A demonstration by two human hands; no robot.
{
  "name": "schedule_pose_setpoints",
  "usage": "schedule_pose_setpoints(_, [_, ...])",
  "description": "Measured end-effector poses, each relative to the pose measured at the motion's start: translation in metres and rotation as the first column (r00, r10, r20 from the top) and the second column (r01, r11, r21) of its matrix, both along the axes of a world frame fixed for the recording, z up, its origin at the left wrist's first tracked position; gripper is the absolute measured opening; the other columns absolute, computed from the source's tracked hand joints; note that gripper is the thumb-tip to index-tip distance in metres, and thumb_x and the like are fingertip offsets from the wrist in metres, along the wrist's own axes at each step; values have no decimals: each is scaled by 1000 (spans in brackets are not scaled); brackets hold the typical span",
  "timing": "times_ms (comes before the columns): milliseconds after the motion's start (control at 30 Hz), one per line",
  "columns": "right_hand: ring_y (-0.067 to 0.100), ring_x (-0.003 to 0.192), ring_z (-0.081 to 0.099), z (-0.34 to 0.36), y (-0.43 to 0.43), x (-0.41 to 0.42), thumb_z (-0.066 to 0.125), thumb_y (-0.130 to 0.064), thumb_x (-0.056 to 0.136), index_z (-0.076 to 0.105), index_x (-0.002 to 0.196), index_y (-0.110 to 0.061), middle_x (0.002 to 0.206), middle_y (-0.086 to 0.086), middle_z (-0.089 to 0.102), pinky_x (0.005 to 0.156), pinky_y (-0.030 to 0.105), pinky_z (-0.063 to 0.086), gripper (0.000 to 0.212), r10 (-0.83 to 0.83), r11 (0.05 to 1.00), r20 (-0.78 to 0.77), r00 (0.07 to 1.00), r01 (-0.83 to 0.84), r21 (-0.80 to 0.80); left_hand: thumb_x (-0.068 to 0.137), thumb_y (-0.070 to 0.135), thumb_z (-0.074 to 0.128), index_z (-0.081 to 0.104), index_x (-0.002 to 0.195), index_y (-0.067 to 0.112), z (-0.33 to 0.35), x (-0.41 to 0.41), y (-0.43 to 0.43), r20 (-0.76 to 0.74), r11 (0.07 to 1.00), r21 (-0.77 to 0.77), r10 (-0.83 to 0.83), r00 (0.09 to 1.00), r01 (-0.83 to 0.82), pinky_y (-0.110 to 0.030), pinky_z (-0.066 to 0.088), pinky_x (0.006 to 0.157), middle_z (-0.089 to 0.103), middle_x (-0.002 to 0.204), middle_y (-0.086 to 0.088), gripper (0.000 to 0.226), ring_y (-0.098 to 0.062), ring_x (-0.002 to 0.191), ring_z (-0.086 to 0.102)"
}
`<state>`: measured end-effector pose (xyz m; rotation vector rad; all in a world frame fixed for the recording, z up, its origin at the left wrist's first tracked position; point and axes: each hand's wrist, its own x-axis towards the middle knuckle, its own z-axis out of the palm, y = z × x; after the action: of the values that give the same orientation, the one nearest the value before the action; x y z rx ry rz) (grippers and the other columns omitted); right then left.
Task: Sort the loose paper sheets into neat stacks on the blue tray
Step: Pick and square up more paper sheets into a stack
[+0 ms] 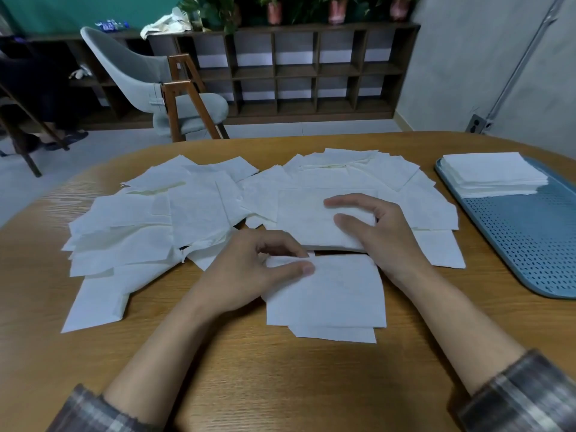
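Several loose white paper sheets [174,219] lie scattered across the wooden table [218,363]. My left hand [249,269] pinches the top left corner of a near sheet [330,294] between thumb and fingers. My right hand [371,232] grips the right end of a small gathered stack of sheets [308,219], thumb on top, lifting it slightly off the table. The blue perforated tray [530,238] lies at the right, and a neat stack of white sheets [492,173] rests on its far end.
Another sheet [336,334] peeks out under the near one. A grey chair with wooden legs [162,85] stands beyond the table. A dark cubby shelf [296,70] with potted plants lines the back wall. Bare wood lies in front of my arms.
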<state>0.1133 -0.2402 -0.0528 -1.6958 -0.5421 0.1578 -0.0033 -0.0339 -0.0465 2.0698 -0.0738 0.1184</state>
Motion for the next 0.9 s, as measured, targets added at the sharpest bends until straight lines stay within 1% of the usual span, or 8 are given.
schedule_pose_setpoints(67, [-1, 118, 66, 2, 1, 0, 67, -15, 100, 83, 105, -20, 116, -15, 77, 108, 25, 47, 17, 14, 997, -102, 995, -6, 81, 92, 21, 81, 81, 90, 20, 4, 0, 0, -13, 993, -112, 25, 1000, -26, -23, 55, 79, 79, 95, 8, 2, -10, 94, 73])
schedule_pose_setpoints(133, [8, 118, 68, 6, 2, -1, 63, -32, 103, 84, 104, -16, 118, -9, 78, 115, 41, 46, 26, 38, 989, -209, 977, -7, 148, 93, 19, 79, 81, 92, 19, 7, 0, 0, 3, 984, -166, 72, 997, -70, -18, 52, 76, 78, 96, 8, 2, -8, 93, 73])
schedule_pose_setpoints(233, [14, 119, 69, 7, 3, 0, 52, -60, 97, 85, 102, -21, 124, -7, 76, 116, 50, 46, 51, 81, 989, -255, 964, -46, 140, 93, 22, 78, 81, 94, 21, 8, 1, 3, 20, 966, -218, 147, 989, -139, -17, 53, 74, 79, 97, 7, 3, -8, 92, 73])
schedule_pose_setpoints(300, [16, 118, 70, 6, 3, -2, 51, -63, 93, 85, 102, -23, 122, -4, 77, 116, 51, 46, 53, 133, 984, -267, 954, -95, 151, 94, 24, 78, 81, 96, 22, 7, 1, 3, 28, 940, -271, 225, 974, -209, -24, 57, 76, 79, 99, 7, 4, -11, 95, 74])
schedule_pose_setpoints(467, [22, 120, 71, 5, 4, -12, 68, -54, 89, 83, 108, -26, 124, 4, 77, 119, 53, 42, 37, 288, 949, -264, 921, -237, 210, 95, 22, 77, 80, 100, 18, 7, 4, 1, 104, 865, -360, 410, 906, -350, -12, 51, 71, 79, 95, 13, 7, 2, 89, 72])
schedule_pose_setpoints(567, [23, 120, 71, 4, 6, -15, 74, -50, 91, 81, 111, -33, 125, 2, 77, 113, 50, 48, 28, 311, 945, -239, 920, -273, 182, 94, 23, 78, 80, 99, 20, 5, 6, 1, 111, 865, -335, 429, 896, -373, -12, 51, 72, 78, 96, 14, 6, 2, 91, 71])
schedule_pose_setpoints(667, [21, 121, 70, 4, 7, -17, 76, -48, 86, 78, 117, -36, 126, -1, 76, 107, 45, 52, 33, 312, 946, -223, 923, -282, 160, 94, 22, 78, 80, 99, 20, 5, 6, -1, 108, 882, -307, 406, 907, -358, -13, 52, 73, 78, 97, 13, 5, 0, 93, 72])
schedule_pose_setpoints(900, [2, 116, 67, 6, 10, -20, 68, -20, 101, 65, 134, -36, 123, -20, 72, 92, 20, 52, 37, 252, 968, -95, 963, -252, 15, 94, 23, 79, 79, 100, 24, 3, 7, -2, 118, 897, -267, 393, 912, -352, -15, 52, 73, 77, 98, 16, 6, -1, 94, 71])
